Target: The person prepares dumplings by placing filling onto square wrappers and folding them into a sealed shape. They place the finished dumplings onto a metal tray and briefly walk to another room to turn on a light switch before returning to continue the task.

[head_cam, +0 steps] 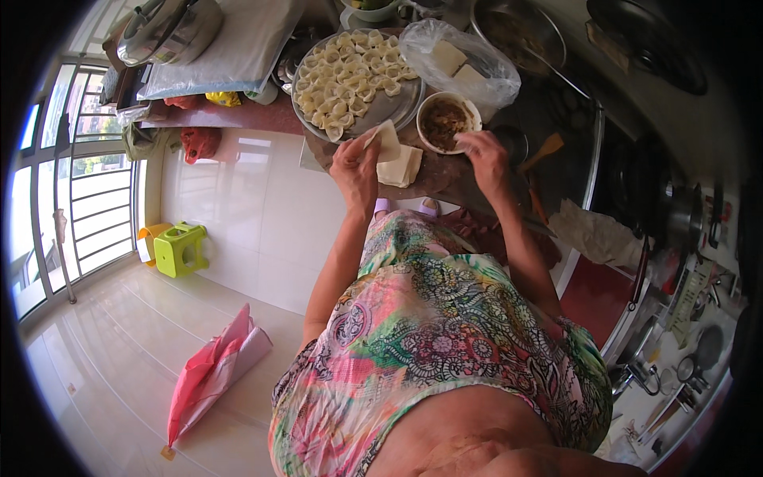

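My left hand (pixel 357 167) pinches a dough wrapper (pixel 388 142) by its edge, above a stack of square wrappers (pixel 400 169) on the dark countertop. My right hand (pixel 486 156) is at the right rim of a white bowl (pixel 422 128) of brown filling (pixel 444 122); something thin and pale shows at its fingertips, too blurred to name. Behind my left hand a round metal tray (pixel 381 116) holds many folded wontons (pixel 351 77), with bare metal at its front right. A clear plastic bag (pixel 501 74) with more wrappers inside lies behind the bowl.
A wok (pixel 518 30) with a long-handled utensil stands at the back right. On the right lie a wooden spatula (pixel 543 149) and crumpled paper (pixel 596 232). A lidded pot (pixel 170 36) is at the back left. A green stool (pixel 180 249) and pink folded item (pixel 217 369) are on the floor.
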The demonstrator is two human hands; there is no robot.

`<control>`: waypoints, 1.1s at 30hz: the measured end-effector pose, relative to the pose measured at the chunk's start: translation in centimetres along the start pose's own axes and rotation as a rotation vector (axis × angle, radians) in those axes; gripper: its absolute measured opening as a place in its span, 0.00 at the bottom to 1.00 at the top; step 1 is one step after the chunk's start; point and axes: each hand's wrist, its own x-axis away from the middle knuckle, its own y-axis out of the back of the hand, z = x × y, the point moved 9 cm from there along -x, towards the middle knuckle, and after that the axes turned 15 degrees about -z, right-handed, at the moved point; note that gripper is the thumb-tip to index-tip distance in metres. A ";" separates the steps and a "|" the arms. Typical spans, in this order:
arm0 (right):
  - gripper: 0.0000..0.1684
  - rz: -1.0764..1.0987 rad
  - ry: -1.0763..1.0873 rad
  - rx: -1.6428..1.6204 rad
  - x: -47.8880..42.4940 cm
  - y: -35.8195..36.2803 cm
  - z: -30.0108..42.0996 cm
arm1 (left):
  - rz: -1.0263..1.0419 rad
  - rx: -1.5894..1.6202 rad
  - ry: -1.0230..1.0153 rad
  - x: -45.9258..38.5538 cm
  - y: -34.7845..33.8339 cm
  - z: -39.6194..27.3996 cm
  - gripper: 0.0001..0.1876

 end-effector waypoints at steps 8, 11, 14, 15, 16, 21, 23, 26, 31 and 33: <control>0.11 -0.038 -0.145 0.007 -1.4 1.4 -2.8 | 0.066 0.699 0.653 0.6 -1.2 5.7 0.12; 0.15 0.032 -0.296 -0.017 -0.2 0.5 -5.0 | 0.130 0.813 0.788 1.9 -2.0 6.0 0.15; 0.14 0.026 -0.516 -0.127 0.8 -0.3 -6.7 | 0.185 0.890 0.820 2.5 -2.5 5.7 0.16; 0.13 0.012 -0.597 -0.177 1.0 -0.6 -7.1 | 0.190 0.842 0.764 2.6 -2.6 5.4 0.17; 0.13 -0.038 -0.660 -0.247 1.1 -0.6 -7.2 | 0.194 0.794 0.707 2.7 -2.7 5.0 0.17; 0.13 -0.218 -0.944 -0.521 2.0 -0.6 -9.1 | 0.211 0.799 0.680 3.1 -2.9 4.7 0.20; 0.13 -0.271 -1.024 -0.562 2.6 -0.3 -9.9 | 0.222 0.858 0.732 3.3 -3.2 5.4 0.20; 0.13 -0.294 -1.106 -0.653 3.0 -0.2 -11.3 | 0.227 0.932 0.809 3.3 -3.8 5.9 0.19; 0.11 -0.384 -1.105 -0.811 2.2 0.8 -11.0 | 0.184 0.843 0.689 2.8 -5.8 4.3 0.18; 0.11 -0.387 -1.059 -0.893 1.4 1.4 -9.5 | 0.210 0.871 0.691 2.8 -6.8 3.8 0.19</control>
